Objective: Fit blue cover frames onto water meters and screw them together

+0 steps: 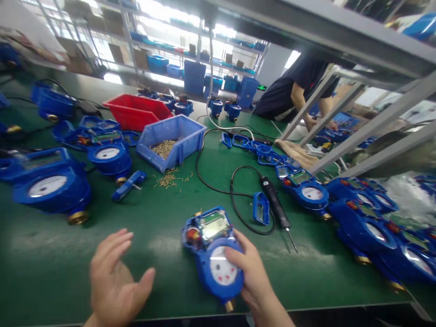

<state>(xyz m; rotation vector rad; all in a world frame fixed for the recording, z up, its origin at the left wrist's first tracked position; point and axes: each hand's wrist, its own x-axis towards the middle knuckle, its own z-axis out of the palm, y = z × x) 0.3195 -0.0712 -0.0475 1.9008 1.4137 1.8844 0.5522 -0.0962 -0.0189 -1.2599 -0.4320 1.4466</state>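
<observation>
A blue water meter (220,284) with a white dial, a small display and brass ends is gripped by my right hand (254,268), the thumb lying over the dial. Its display part has no cover, so a red component shows beside the screen. My left hand (117,277) hovers to the left of the meter, empty, with fingers and thumb apart. Beyond the meter, a blue cover frame (260,209) lies against a black electric screwdriver (275,202), whose bit points toward me. The screwdriver's cable loops over the green table (163,290).
A blue bin (190,141) holds brass screws, with loose screws (168,178) spilled before it. Behind it sits a red bin (136,111). More water meters (51,186) stand left, others (368,231) right. A metal frame (374,136) rises at right; a person (299,86) works beyond.
</observation>
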